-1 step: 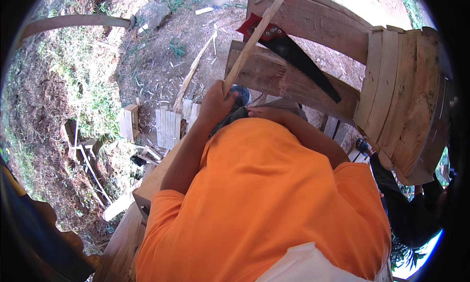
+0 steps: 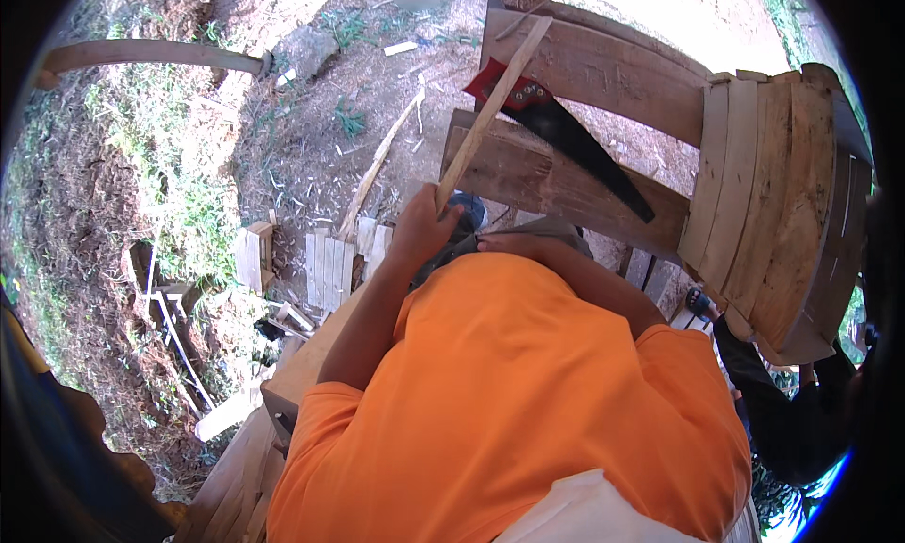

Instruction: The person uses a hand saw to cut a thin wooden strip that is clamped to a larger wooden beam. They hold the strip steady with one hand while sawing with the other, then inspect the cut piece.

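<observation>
My left hand (image 2: 421,224) is wrapped round the lower end of a long, thin wooden stick (image 2: 492,114). The stick slants up and away to the right, crossing over the red handle of a hand saw (image 2: 580,145). The saw lies across two planks, its dark blade pointing to the near right. Against my grey trousers, at the waist, rests my right hand (image 2: 509,245); its fingers are partly hidden by the orange shirt (image 2: 528,373), so I cannot make out whether they hold anything.
Wide brown planks (image 2: 594,72) form a bench ahead, with a stack of boards (image 2: 768,194) at its right. Short wood blocks (image 2: 330,270) stand to the left. A person in dark clothes (image 2: 801,411) is at the lower right. Wood shavings litter the ground.
The whole scene sits slightly lower in the picture, as the view has tilted a little. My left hand keeps its grip on the stick; the saw stays where it lies.
</observation>
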Demonstrator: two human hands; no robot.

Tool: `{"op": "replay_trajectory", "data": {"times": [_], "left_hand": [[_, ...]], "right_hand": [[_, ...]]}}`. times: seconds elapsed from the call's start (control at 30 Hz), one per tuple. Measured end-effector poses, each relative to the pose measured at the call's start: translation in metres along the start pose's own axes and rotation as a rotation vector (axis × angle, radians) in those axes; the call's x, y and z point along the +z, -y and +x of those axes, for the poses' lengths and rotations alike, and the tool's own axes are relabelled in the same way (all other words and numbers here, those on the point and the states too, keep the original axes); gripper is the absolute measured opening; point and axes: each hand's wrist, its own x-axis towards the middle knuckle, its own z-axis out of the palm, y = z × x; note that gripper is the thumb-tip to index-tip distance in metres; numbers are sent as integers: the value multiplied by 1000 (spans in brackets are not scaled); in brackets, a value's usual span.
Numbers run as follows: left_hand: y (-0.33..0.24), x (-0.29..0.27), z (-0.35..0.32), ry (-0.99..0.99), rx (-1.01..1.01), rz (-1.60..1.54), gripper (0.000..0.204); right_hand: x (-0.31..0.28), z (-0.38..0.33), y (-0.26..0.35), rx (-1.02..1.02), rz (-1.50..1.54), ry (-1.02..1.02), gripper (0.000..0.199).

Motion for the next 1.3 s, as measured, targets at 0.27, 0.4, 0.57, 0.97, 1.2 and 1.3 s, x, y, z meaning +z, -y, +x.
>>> {"op": "replay_trajectory", "data": {"times": [0.27,0.4,0.57,0.97,1.2,1.3], "left_hand": [[-12,11,-18,-5,-79,-107,44],[-29,31,-30,-31,-74,-89,49],[-60,75,-40,-8,-87,-44,55],[-124,90,-6,-106,-22,-162,50],[-113,100,2,-161,2,-308,39],[-98,101,3,-200,-35,-270,37]], "right_hand": [[-6,-51,-11,105,-113,-26,66],[-19,-105,-30,150,-104,-74,64],[-41,-187,-89,242,-52,-159,61],[-61,-311,-175,329,8,-223,54],[-99,-245,-47,-41,272,-325,50],[-109,-213,18,-156,523,-400,37]]}}
